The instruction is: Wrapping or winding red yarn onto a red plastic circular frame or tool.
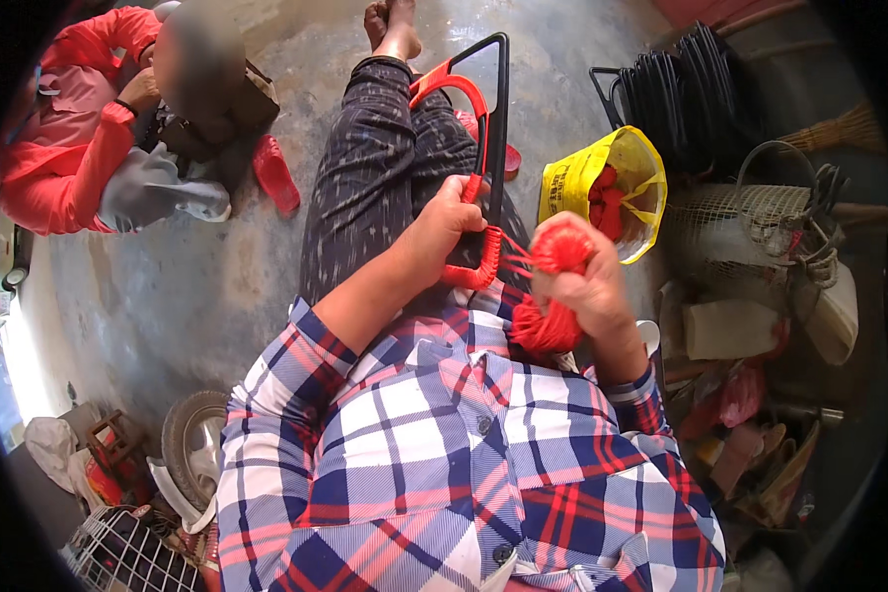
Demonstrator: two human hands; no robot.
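My left hand (442, 225) is closed around a black frame (504, 109) that stands up over my lap. Red cord is wound tightly around the frame's near end, forming a ribbed red wrapping (476, 274), and a red curved strip shows along the frame's upper part. Just right of it, my right hand (594, 291) grips a hank of red cord (546, 328), with part of the bundle bulging above the fingers. Several loose strands stretch between the hank and the wrapped end of the frame.
A yellow bag (567, 183) with red material inside stands to the right of my legs. Behind it are several black frames (681, 94) and a wire basket (735, 212). Another person in a red jacket (59, 148) sits far left, near a red shoe (275, 176). A wheel (175, 434) lies lower left.
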